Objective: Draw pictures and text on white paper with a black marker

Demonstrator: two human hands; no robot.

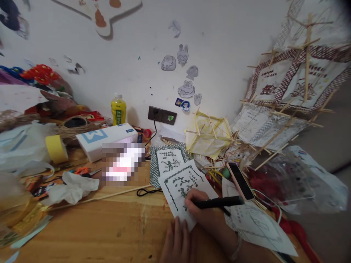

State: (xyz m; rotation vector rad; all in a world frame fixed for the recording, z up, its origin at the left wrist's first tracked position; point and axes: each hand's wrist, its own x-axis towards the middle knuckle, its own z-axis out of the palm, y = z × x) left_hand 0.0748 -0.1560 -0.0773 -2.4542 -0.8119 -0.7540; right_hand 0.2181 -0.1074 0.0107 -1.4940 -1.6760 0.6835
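My right hand is closed around a black marker pen, its tip hidden behind my fingers over a white sheet. Dark green leafy drawing, some writing and part of a wavy border show on that sheet. My left hand lies with fingers stretched out at the sheet's lower edge. Partly under the sheet is a finished-looking card with a green cross-hatched border. To the right of my right hand lies another drawn sheet, with a pink-edged phone above it.
Paper-and-stick frames lean at the right, beside a yellow one. A lit, blurred-out screen, a tissue box, yellow tape and a drink bottle stand left. A thin stick crosses the wooden table.
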